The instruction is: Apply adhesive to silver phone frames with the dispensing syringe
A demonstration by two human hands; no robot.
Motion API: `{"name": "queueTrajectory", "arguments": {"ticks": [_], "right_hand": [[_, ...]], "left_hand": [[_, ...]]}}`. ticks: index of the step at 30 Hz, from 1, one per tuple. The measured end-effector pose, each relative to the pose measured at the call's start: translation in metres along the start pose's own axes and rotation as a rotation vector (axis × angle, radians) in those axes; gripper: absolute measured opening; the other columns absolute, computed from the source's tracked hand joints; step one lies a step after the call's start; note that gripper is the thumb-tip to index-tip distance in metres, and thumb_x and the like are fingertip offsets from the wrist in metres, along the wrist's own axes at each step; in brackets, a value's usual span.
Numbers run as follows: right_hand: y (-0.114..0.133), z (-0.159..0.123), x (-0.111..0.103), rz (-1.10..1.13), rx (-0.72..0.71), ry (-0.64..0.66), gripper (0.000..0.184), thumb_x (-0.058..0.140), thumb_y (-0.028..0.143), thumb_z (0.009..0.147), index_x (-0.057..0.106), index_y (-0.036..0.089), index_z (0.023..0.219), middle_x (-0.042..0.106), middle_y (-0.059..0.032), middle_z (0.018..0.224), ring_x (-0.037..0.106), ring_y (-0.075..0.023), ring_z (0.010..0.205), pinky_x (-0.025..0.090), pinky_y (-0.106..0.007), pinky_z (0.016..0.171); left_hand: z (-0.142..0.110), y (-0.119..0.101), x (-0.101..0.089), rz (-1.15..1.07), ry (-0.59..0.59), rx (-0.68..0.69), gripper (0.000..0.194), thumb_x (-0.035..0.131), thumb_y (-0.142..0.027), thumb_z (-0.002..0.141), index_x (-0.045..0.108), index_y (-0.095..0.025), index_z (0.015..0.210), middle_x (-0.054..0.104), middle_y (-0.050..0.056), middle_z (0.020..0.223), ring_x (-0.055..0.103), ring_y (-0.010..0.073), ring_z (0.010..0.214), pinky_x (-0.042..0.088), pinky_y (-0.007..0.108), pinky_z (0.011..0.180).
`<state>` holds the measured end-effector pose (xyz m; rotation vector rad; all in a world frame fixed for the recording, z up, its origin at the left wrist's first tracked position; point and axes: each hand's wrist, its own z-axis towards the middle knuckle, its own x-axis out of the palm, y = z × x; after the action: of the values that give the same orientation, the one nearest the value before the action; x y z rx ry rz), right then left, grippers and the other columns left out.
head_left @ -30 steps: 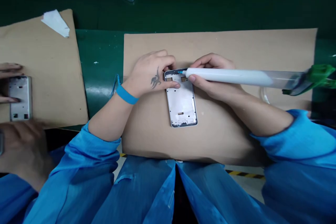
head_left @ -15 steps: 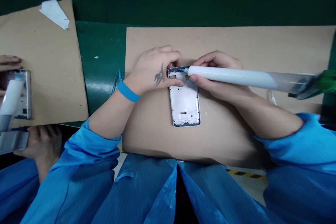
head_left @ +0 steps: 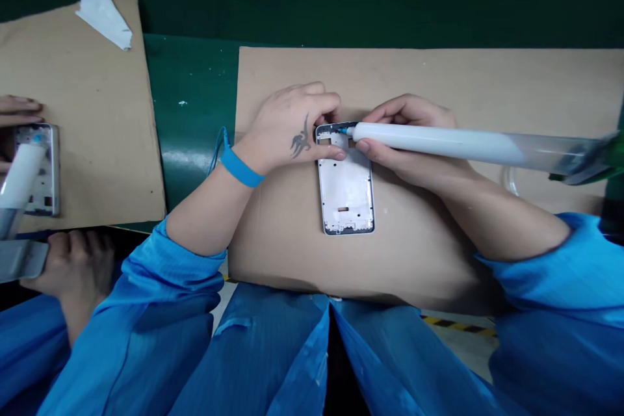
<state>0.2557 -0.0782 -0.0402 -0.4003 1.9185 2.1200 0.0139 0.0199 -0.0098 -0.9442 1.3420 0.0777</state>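
Swung in since the earlier frame, a co-worker's white syringe (head_left: 19,185) hangs at the far left. The metal phone frame (head_left: 346,188) lies near the middle of the cardboard sheet (head_left: 487,78), gripped at its top by the left hand (head_left: 292,130). The right hand (head_left: 409,143) pinches a dispensing syringe (head_left: 429,141), its tip at the frame's top edge; how much is dispensed is too small to tell.

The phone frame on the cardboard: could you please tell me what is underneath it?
A brown cardboard sheet shows around the metal phone frame; the frame's white plate hides what lies directly beneath, and the left hand covers part of its top end.
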Motion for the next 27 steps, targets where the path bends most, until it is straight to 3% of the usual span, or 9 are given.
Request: {"name": "queueTrajectory", "arguments": {"ticks": [6,13,27], "right_hand": [[-0.0029,0.0005,-0.0014,0.002,0.007,0.010,0.039,0.098,0.058,0.088,0.080,0.030,0.106,0.080,-0.0057,0.099,0.077,-0.0270,0.087,0.067,-0.041,0.074],[-0.0023,0.0003,-0.0007,-0.006,0.013,-0.009,0.042,0.101,0.060,0.082,0.080,0.029,0.102,0.082,-0.0051,0.098,0.077,-0.0256,0.082,0.067,-0.040,0.071],[-0.0058,-0.0003,-0.0026,-0.018,-0.006,-0.008,0.036,0.100,0.055,0.084,0.082,0.029,0.102,0.081,-0.0053,0.096,0.074,-0.0245,0.079,0.063,-0.038,0.066]], "left_hand": [[0.0018,0.0089,0.0078,-0.060,-0.054,0.040,0.052,0.091,-0.068,0.082,0.077,-0.025,0.108,0.074,0.010,0.109,0.072,0.0333,0.100,0.050,0.046,0.084],[0.0013,0.0087,0.0055,-0.031,-0.037,0.047,0.056,0.087,-0.074,0.085,0.078,-0.024,0.111,0.076,0.010,0.112,0.072,0.0317,0.101,0.051,0.045,0.085],[0.0009,0.0069,0.0055,-0.023,-0.045,0.044,0.053,0.091,-0.068,0.082,0.077,-0.025,0.109,0.076,0.009,0.110,0.072,0.0307,0.098,0.050,0.045,0.082]]}}
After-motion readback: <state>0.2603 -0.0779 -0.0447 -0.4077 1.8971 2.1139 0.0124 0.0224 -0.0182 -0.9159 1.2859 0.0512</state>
